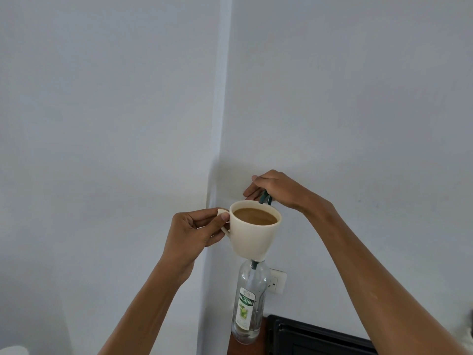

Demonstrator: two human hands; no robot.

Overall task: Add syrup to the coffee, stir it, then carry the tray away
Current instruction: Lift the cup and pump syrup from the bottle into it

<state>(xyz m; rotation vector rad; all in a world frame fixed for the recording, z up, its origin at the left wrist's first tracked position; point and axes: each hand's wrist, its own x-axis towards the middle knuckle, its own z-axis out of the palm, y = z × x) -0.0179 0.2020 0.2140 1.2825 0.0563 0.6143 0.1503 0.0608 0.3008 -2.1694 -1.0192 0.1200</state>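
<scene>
Left hand [193,230] pinching the handle of the cream coffee cup [253,230] between thumb and fingers, closed on it, with the cup raised in the air and tilted slightly toward the camera. Filled near the rim with light brown milky coffee [256,216]. Right hand [275,190] reaching over from the right, palm down, fingers curled and pressing on the dark green pump head [265,198] just behind the far rim of the cup; whether fully clasping the pump or only pressing it cannot be told. Pump head mostly hidden by the hand and the cup. Directly under the cup, a clear glass syrup bottle [249,303] standing upright, its neck hidden by the cup's base, dark pump tube [254,265] showing inside the shoulder, white and green label reading TEISSEIRE with a picture of lime, a little clear liquid low in the bottle. Bottle standing on a reddish-brown wooden surface [234,347], at its left edge. Just right of the bottle, a black framed object [314,338] against the wall, kind unclear. Behind the bottle's shoulder, a white wall socket [277,281]. Beyond all this, pale bluish-white wall [358,98] meeting at a corner above the cup. Pale rounded shape [14,351] at the bottom left corner, too cropped to name.
</scene>
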